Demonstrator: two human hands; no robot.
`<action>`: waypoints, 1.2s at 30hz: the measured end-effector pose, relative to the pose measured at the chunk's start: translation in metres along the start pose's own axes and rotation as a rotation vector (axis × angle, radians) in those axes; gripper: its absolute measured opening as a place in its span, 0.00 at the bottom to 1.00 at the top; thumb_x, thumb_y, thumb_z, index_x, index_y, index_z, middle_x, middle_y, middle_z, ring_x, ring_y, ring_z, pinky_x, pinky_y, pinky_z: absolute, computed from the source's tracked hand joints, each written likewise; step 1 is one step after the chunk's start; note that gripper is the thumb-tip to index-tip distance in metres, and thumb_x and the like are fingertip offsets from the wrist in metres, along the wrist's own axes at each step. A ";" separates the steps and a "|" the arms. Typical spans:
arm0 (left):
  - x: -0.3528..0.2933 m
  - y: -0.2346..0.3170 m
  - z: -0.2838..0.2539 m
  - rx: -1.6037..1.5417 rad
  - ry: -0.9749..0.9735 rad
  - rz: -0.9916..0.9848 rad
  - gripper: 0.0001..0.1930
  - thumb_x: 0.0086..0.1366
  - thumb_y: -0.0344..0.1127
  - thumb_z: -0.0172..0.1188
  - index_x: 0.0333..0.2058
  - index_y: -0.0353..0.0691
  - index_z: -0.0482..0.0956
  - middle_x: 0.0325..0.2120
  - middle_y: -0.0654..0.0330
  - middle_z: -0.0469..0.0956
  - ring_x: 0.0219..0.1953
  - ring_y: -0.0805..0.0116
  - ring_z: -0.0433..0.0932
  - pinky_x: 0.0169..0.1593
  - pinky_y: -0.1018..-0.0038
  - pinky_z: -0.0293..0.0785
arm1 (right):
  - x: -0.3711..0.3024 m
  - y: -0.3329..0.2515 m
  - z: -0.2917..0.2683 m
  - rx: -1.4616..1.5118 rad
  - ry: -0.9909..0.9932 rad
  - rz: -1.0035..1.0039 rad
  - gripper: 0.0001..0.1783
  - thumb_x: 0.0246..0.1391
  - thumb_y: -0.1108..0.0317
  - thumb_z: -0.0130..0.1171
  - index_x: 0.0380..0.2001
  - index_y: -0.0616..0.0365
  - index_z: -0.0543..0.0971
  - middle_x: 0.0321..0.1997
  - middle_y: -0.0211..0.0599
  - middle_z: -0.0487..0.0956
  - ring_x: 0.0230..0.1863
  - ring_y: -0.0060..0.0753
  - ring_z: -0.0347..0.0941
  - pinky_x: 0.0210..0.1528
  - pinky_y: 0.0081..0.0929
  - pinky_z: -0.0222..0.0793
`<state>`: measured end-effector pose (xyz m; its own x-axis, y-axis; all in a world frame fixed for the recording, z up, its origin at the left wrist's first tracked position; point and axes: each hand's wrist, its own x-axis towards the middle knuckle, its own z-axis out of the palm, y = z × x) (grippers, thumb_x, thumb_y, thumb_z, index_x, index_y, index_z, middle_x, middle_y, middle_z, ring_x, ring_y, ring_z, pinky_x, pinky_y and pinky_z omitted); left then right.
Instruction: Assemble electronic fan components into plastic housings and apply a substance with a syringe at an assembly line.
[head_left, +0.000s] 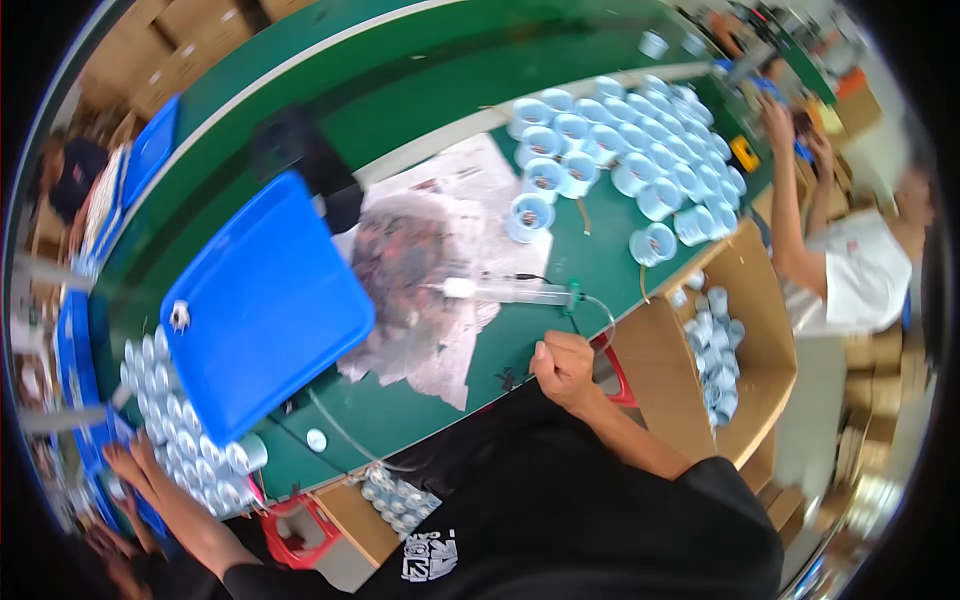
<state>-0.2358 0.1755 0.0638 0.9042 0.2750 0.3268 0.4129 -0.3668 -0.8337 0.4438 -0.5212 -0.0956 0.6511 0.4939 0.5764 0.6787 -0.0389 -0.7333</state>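
The clear syringe-like tube (522,292) lies near the middle of the frame, its white nozzle over the dark, reddish pile (400,250) on the paper (490,180). My hands are well apart. My right hand (565,368) is just below the tube, curled into a fist with nothing showing in it, beside the looping thin hose (612,320). My left hand (135,470) is at lower left by the pale cups (185,440), too blurred to tell whether it grips one. Between them, left of centre, sits a blue tray (265,310).

I'd judge the tube handles best by its barrel, with slack in the hose, and the cups by reaching around them so none tip.

At upper right, light-blue cups (635,172) crowd the green tabletop (622,288); below them, a cardboard box (655,365) holds more. White lettering marks my black shirt (600,500); I can make out no brand elsewhere.
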 end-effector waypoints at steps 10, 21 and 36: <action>0.098 0.182 -0.082 -0.788 0.091 -0.953 0.19 0.70 0.43 0.52 0.47 0.32 0.78 0.44 0.49 0.80 0.46 0.58 0.78 0.52 0.68 0.72 | 0.065 0.018 -0.114 -0.743 0.203 0.513 0.09 0.51 0.67 0.65 0.33 0.57 0.78 0.17 0.35 0.68 0.18 0.32 0.65 0.21 0.31 0.59; 0.319 0.476 -0.488 -2.361 -0.157 -0.442 0.37 0.50 0.32 0.69 0.59 0.35 0.67 0.52 0.52 0.75 0.55 0.58 0.73 0.58 0.65 0.68 | 0.079 -0.023 -0.076 -0.037 -0.389 0.042 0.12 0.45 0.81 0.62 0.35 0.60 0.76 0.30 0.42 0.72 0.33 0.46 0.72 0.34 0.35 0.68; 0.279 0.551 -0.471 -2.045 0.079 -0.777 0.32 0.47 0.36 0.75 0.49 0.35 0.70 0.39 0.57 0.80 0.41 0.67 0.78 0.48 0.69 0.73 | 0.003 0.017 -0.004 0.354 -0.399 0.334 0.09 0.62 0.70 0.54 0.40 0.63 0.80 0.27 0.28 0.76 0.27 0.13 0.68 0.29 0.14 0.63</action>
<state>0.2950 -0.3686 -0.0946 0.5270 0.7847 0.3263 0.0606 -0.4176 0.9066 0.4592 -0.5233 -0.1051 0.5854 0.7934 0.1665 0.2624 0.0089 -0.9649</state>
